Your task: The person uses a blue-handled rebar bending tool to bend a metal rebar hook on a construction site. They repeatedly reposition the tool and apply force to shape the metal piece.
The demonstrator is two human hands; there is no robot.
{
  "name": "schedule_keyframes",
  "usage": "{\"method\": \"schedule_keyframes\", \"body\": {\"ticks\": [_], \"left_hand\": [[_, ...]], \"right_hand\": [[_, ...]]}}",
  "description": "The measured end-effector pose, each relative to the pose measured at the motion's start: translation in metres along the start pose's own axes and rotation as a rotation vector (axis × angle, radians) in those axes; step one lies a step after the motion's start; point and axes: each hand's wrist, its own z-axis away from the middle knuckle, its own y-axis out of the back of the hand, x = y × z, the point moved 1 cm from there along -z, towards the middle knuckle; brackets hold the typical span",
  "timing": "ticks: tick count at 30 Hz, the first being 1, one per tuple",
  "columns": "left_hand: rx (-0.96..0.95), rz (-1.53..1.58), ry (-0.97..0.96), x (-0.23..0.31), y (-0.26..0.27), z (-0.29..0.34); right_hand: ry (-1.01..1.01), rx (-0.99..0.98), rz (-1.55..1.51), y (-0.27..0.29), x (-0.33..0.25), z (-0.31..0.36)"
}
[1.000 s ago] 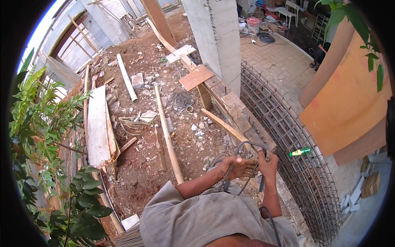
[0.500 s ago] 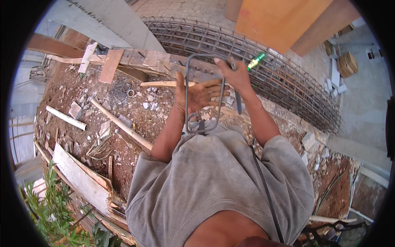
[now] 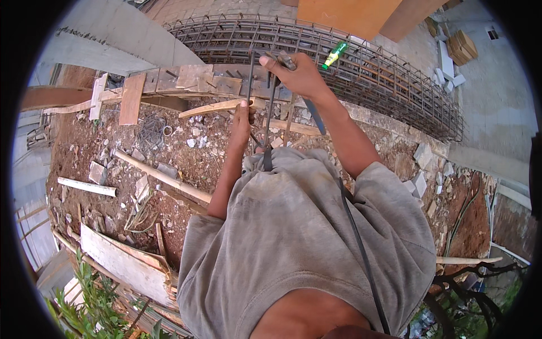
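Observation:
A steel rebar stirrup (image 3: 270,110), bent into a long rectangular loop, stands on edge in front of my chest. My left hand (image 3: 241,121) is closed on its left side, the thumb pointing up along the bar. My right hand (image 3: 303,76) grips what look like pincers with a dark blue handle (image 3: 315,117), which sticks out below the palm. The head of the tool, partly hidden by the fingers, lies close to the stirrup's top end. Whether the right fingers also touch the stirrup, I cannot tell.
A long rebar cage (image 3: 389,90) runs across the far side, with a green-and-yellow bottle (image 3: 335,55) on it. Nail-studded boards (image 3: 195,79) lie before it. Rubble, a pole (image 3: 164,176) and a white pipe (image 3: 86,186) cover the soil at left.
My left hand has gone from open and spread to closed on the stirrup. The stirrup has turned from facing me to nearly edge-on. My right hand has moved slightly up and left.

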Motion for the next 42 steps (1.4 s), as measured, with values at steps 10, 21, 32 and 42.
{"method": "schedule_keyframes", "body": {"ticks": [10,21,32,42], "left_hand": [[-0.252,0.138,-0.085,-0.006,-0.025,0.027],[0.007,-0.449,-0.304,0.009,-0.025,0.045],[0.343,-1.121,-0.686,0.035,-0.011,0.046],[0.298,0.508,0.254,-0.022,0.020,0.013]], "right_hand": [[-0.217,0.096,0.063,-0.008,0.018,-0.012],[-0.212,0.050,0.001,0.025,0.048,0.001],[0.010,0.141,0.267,0.029,0.072,0.028],[0.163,0.366,0.140,0.008,0.047,0.075]]}}
